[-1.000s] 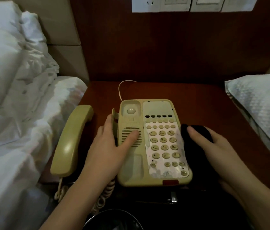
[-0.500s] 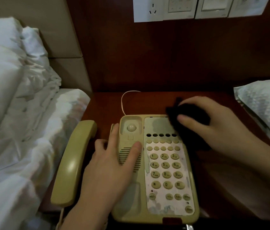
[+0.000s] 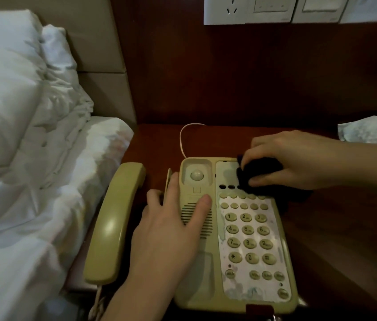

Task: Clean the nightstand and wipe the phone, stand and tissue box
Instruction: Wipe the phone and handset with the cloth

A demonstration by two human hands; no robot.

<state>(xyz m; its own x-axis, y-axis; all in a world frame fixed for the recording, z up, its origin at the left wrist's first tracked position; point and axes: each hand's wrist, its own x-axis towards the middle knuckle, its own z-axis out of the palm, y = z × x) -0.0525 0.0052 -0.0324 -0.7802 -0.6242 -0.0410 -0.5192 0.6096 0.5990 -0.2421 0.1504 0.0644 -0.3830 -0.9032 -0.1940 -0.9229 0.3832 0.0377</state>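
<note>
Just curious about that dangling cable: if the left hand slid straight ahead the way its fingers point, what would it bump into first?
Probably the round hook button in the phone cradle. The left hand lies on the speaker grille, fingers pointing away from the person. The thin cord and the wall come later; depth is hard to judge.

Hotel bedroom: bed (image 3: 32,158), nightstand (image 3: 333,239).

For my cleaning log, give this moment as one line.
left hand: steadies phone | right hand: wipes phone top with dark cloth | handset: off cradle
</note>
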